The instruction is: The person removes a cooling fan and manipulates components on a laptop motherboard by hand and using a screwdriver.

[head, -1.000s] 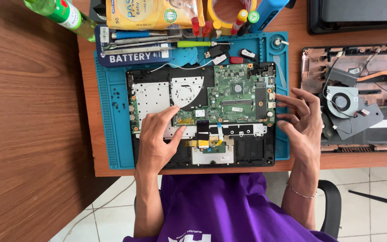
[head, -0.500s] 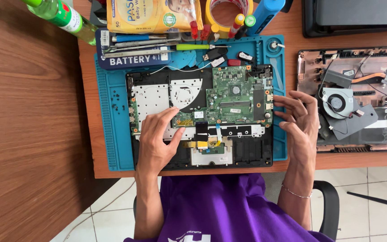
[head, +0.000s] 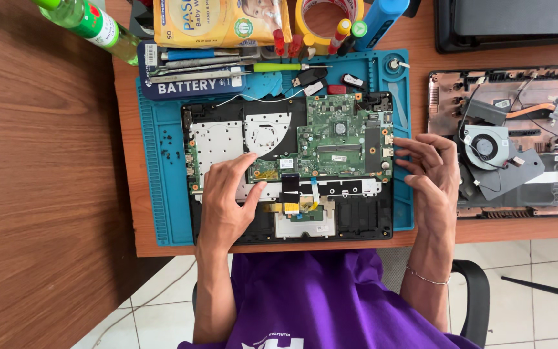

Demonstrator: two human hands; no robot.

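An opened laptop base (head: pixel 292 171) lies on a blue repair mat (head: pixel 163 181), its long axis running left to right across the desk, its touchpad edge toward the person. The green circuit board (head: pixel 340 136) sits just beyond the fingertips of both hands. The left hand (head: pixel 227 200) rests flat on the silver plate, fingers loosely spread, holding nothing; the thumb points toward the flat ribbon cables (head: pixel 298 200) beside it. The right hand (head: pixel 431 178) touches the base's right edge, fingers curled and slightly apart, gripping nothing visible. Past the fingers, the mat's top tray holds screwdrivers (head: pixel 253 66) and small dark parts (head: pixel 308 76). Well to the right of the right hand lies another dismantled base with a fan (head: pixel 485 145).
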